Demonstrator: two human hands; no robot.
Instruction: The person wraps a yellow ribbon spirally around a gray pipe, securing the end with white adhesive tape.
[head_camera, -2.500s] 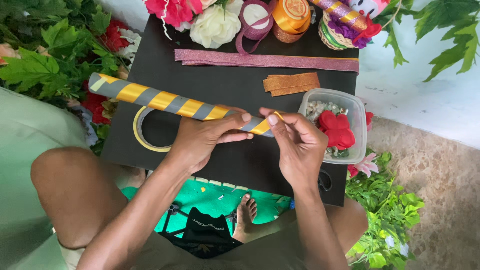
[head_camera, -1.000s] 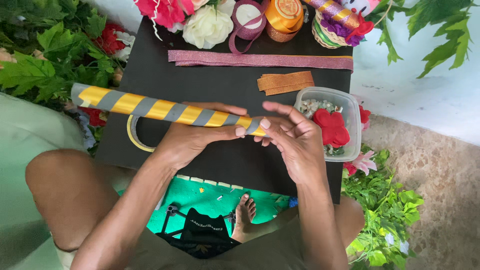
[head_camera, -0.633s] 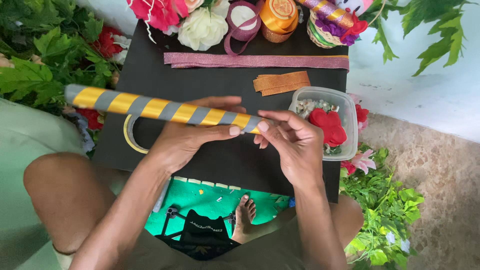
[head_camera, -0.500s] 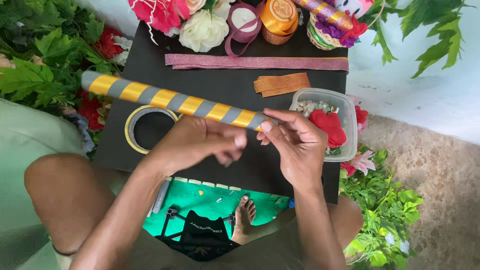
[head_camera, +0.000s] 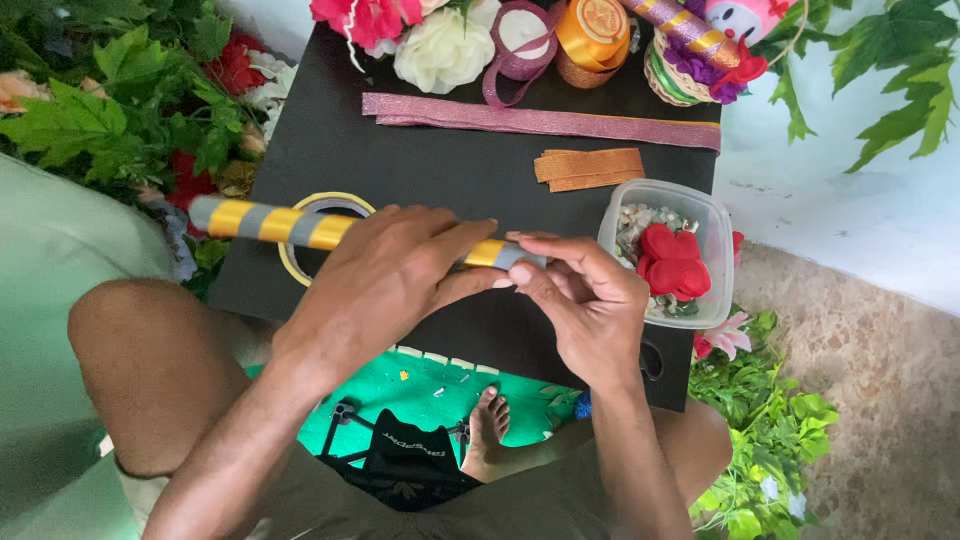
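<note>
Right now my left hand (head_camera: 385, 275) wraps the yellow-and-grey striped stick (head_camera: 300, 226) over the black tabletop (head_camera: 450, 175), steadying it, while my right hand (head_camera: 585, 300) keeps its grip pinching the stick's end.

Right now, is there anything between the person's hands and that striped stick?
Nothing visible. The left hand wraps over the middle of the striped stick, and the right hand pinches its end. The tape ring lies beneath the stick on the black board.

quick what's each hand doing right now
Left hand: closed around the striped stick.
Right hand: fingertips pinching the stick's end.
</note>
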